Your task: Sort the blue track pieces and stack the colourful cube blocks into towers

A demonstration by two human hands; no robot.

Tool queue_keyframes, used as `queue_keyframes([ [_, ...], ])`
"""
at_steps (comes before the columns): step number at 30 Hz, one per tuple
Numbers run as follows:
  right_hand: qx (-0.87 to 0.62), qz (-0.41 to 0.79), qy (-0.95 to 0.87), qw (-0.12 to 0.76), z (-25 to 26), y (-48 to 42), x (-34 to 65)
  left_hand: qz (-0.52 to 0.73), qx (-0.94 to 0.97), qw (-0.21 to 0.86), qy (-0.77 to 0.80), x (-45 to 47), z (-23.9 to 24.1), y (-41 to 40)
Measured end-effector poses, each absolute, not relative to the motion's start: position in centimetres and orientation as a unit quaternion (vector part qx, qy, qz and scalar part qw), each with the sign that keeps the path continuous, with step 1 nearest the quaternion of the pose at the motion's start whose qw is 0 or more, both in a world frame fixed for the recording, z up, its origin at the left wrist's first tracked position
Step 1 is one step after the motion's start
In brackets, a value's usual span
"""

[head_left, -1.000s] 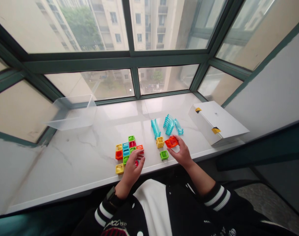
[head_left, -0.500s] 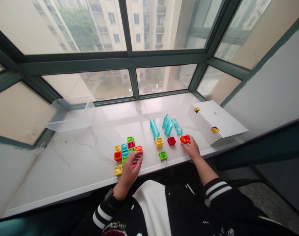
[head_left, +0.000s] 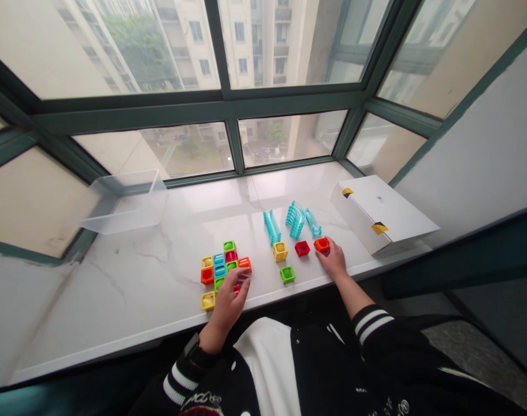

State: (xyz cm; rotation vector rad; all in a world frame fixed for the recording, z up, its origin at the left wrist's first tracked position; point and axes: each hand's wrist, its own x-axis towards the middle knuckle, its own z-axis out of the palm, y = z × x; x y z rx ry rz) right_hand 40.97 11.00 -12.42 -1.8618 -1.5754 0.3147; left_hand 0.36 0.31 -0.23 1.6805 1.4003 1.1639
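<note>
My left hand [head_left: 227, 300] rests on the near right edge of a flat cluster of coloured square blocks [head_left: 222, 269], its fingers curled over a red block that is mostly hidden. My right hand [head_left: 333, 261] pinches an orange block [head_left: 321, 244] on the marble sill. Left of it a red block [head_left: 302, 248], a yellow block [head_left: 280, 251] and a green block [head_left: 288, 274] lie loose. Teal ribbed curved pieces [head_left: 296, 219] stand just behind them.
A white cardboard box [head_left: 382, 215] sits at the right end of the sill [head_left: 151, 271]. A clear plastic tub [head_left: 125, 202] stands at the back left against the window frame. My dark striped sleeves and lap are below the sill's front edge.
My right hand carried the orange block from near the yellow block out to the right and set it on the sill, uncovering a red block. The left hand stayed on the cluster.
</note>
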Motion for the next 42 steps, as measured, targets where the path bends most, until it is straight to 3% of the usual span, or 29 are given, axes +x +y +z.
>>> queue_keyframes([
  [8, -0.713, 0.118, -0.603, 0.338, -12.6, 11.1, 40.9, 0.436, 0.638, 0.333, 0.540, 0.1, -0.3, 0.2],
  [15, -0.723, 0.193, -0.527, 0.403, -9.9, 12.4, 41.9, 0.441, 0.634, 0.337, 0.538, 0.0, -0.2, 0.3],
  [24, -0.764, 0.292, -0.489, 0.302, -8.3, 16.3, 43.4, 0.449, 0.635, 0.318, 0.542, 0.0, 0.1, 0.2],
  [42, -0.709, 0.343, -0.506, 0.351, -10.0, 17.9, 43.7, 0.440, 0.632, 0.322, 0.551, -0.3, -0.6, 0.2],
])
